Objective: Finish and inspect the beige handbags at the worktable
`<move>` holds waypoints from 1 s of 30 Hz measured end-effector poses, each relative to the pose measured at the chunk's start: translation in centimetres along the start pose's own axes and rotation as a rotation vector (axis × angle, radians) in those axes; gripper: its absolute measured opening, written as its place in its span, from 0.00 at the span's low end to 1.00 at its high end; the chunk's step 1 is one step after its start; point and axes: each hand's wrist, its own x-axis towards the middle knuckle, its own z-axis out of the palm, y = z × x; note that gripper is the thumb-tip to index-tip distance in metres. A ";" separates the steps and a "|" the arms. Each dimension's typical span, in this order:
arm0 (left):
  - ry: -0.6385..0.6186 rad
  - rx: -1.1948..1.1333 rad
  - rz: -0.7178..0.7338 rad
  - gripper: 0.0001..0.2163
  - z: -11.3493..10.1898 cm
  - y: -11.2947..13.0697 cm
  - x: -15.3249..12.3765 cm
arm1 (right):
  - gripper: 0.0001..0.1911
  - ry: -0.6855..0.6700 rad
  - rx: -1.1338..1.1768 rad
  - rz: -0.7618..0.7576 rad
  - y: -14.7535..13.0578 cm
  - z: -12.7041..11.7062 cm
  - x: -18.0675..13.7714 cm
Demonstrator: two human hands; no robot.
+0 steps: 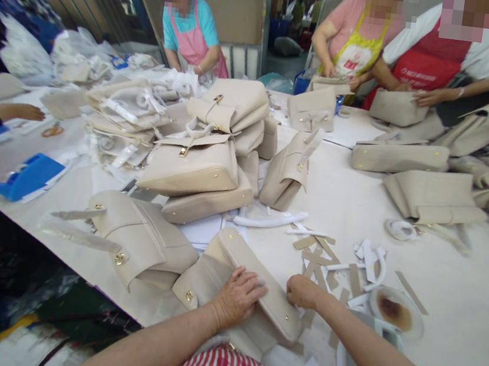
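Observation:
A beige handbag [234,265] lies bottom-up at the table's near edge, right in front of me. My left hand [237,298] rests on its base, fingers curled over the flat panel with small brass studs. My right hand [302,291] is closed against the bag's right side; what its fingers pinch, if anything, is hidden. A second beige handbag [139,238] with a flap and brass clasp lies just to the left.
A pile of beige handbags [212,155] fills the table's middle, with more on the right [430,197]. Cardboard and white paper strips [333,259] and a stained dish [395,311] lie near my right hand. Three aproned people work across the table. A blue tray [26,177] sits left.

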 end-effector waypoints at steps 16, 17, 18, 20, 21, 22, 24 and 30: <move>-0.028 -0.004 0.008 0.18 -0.5 0.1 -0.1 | 0.13 0.059 -0.057 -0.020 1.6 1.5 -0.6; -0.033 -0.007 0.007 0.18 -0.4 0.0 -0.1 | 0.14 0.075 -0.037 -0.001 2.0 1.7 -0.8; -0.034 -0.007 0.006 0.18 -0.3 0.0 -0.1 | 0.14 0.090 -0.013 0.018 2.3 1.9 -0.9; -0.033 0.003 0.006 0.18 -0.1 -0.1 -0.2 | 0.14 0.113 0.045 0.036 2.9 2.0 -1.1; -0.033 0.012 0.004 0.18 -0.1 -0.1 -0.1 | 0.14 0.118 0.079 0.030 3.1 1.9 -1.2; -0.032 0.021 0.001 0.18 -0.1 0.0 -0.1 | 0.14 0.116 0.114 0.016 3.2 1.8 -1.2; -0.026 0.030 -0.003 0.18 -0.3 0.0 0.0 | 0.14 0.084 0.186 -0.022 3.1 1.5 -1.2; -0.024 0.016 0.006 0.18 -0.5 0.1 0.1 | 0.17 -0.016 0.270 0.000 1.8 1.0 -0.6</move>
